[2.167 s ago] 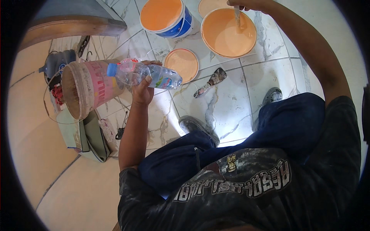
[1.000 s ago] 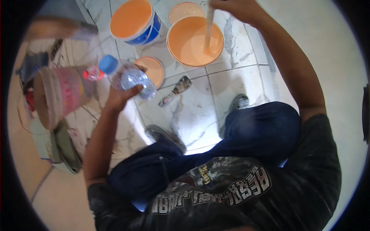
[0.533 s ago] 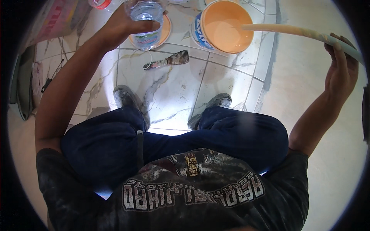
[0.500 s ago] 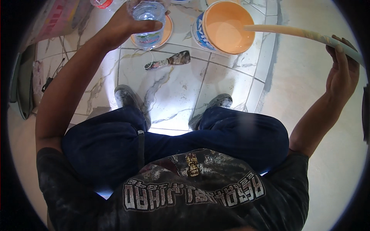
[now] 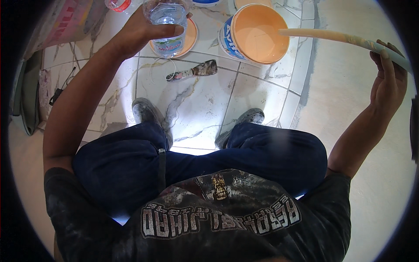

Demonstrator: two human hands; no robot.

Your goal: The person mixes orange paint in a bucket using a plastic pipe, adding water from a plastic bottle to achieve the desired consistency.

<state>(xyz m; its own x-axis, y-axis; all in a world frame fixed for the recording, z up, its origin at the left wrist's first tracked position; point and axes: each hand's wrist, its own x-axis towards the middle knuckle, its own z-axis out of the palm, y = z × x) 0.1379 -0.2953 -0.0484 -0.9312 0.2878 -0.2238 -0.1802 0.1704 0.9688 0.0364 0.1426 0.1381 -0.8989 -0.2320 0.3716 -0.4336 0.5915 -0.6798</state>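
Observation:
My left hand (image 5: 142, 32) is wrapped round a large clear plastic bottle (image 5: 168, 47) with a label, above the tiles at the top left; its upper end is partly out of view. My right hand (image 5: 388, 76), at the far right, grips a long, slightly curved pale tube (image 5: 338, 36) smeared with orange toward its far end. That end reaches over the rim of a white bucket (image 5: 227, 39), whose inside is coated orange. Behind the bottle lies a round orange-coated lid (image 5: 193, 38). A stained putty knife (image 5: 192, 71) rests on the tiles nearer me.
My shoes (image 5: 146, 111) stand apart on the marbled floor tiles (image 5: 196, 111). Another bottle with a red band (image 5: 118, 5) is at the top left, near a translucent printed plastic bag (image 5: 65, 26). A thin pale cord (image 5: 174, 65) curls beside the putty knife. Bare floor (image 5: 353, 87) lies to the right.
The whole view has shifted slightly, moving the scene a little down and to the right. Both hands keep the same hold, and the tube stays over the bucket.

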